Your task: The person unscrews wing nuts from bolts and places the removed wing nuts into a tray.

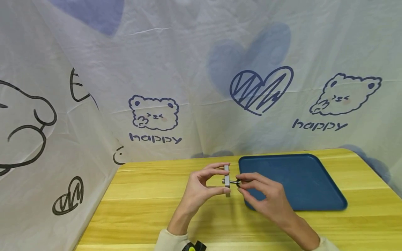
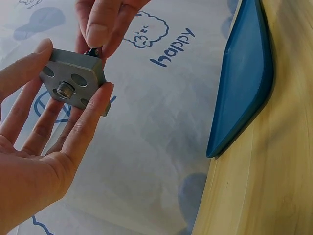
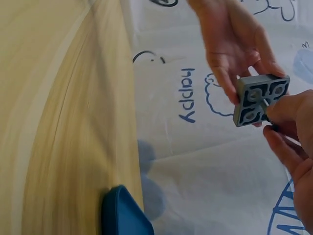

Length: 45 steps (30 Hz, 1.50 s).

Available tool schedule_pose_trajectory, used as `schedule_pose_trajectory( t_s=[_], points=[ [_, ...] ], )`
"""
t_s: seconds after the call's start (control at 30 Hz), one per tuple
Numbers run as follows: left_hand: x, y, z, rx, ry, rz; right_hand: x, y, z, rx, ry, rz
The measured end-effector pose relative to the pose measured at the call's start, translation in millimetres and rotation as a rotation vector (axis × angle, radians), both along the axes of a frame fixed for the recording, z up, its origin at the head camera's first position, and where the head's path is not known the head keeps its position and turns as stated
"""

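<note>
My left hand (image 1: 197,186) grips a grey square metal block (image 2: 93,81) by its edges, between thumb and fingers, above the table. Several round holes pass through the plate-like block, and a socket-head bolt (image 2: 65,90) runs through one of them. Its head shows on the left side, while the shank (image 1: 233,182) sticks out to the right. At the shank's far end, my right hand (image 1: 267,195) pinches a small black part (image 1: 238,183), mostly covered by the fingertips; I cannot tell its exact kind. Recesses mark the block's other face in the right wrist view.
A blue tray (image 1: 298,181) with a raised rim lies on the yellow wooden table (image 1: 141,198), to the right and partly beneath my right hand. A white printed cloth (image 1: 194,69) hangs behind the table and along its left side.
</note>
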<state>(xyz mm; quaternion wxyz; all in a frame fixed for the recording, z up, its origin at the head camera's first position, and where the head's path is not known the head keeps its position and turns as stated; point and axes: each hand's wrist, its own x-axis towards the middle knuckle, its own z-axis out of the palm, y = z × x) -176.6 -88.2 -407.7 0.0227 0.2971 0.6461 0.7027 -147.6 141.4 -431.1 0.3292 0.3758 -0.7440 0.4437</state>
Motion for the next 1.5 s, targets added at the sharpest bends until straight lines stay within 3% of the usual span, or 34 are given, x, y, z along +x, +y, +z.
schedule_pose_trajectory(
  t_s=[0.23,0.33,0.47,0.6,0.67,0.73,0.93,1.1,1.27,1.5],
  points=[
    [0.7,0,0.5,-0.001,0.005,0.01,-5.4,-4,-1.1,0.127,0.348,-0.082],
    [0.9,0,0.7,0.004,0.008,0.013,-5.3,-5,0.2,0.169,0.446,-0.122],
    [0.9,0,1.0,0.003,0.005,0.013,-4.6,-6,0.5,0.164,0.469,-0.136],
    [1.2,0,1.2,0.012,-0.011,0.006,-5.4,-7,-1.4,0.069,0.408,-0.108],
    [1.3,0,1.4,0.017,-0.019,0.004,-4.6,-6,-1.9,0.0,0.32,-0.1],
    [1.3,0,1.7,0.017,-0.023,0.005,-2.5,-5,-1.1,-0.079,0.174,-0.076],
    [1.6,1,2.6,0.018,-0.006,-0.006,4.3,2,6.1,-0.28,-0.455,0.046],
    [1.8,1,2.3,0.041,-0.014,-0.066,1.9,6,12.8,-0.353,-0.847,0.155],
    [2.0,1,2.0,0.028,-0.028,-0.093,0.0,9,15.2,-0.402,-1.079,0.266],
    [1.9,3,1.1,0.001,-0.019,-0.102,0.1,12,16.7,-0.499,-1.23,0.354]
  ],
)
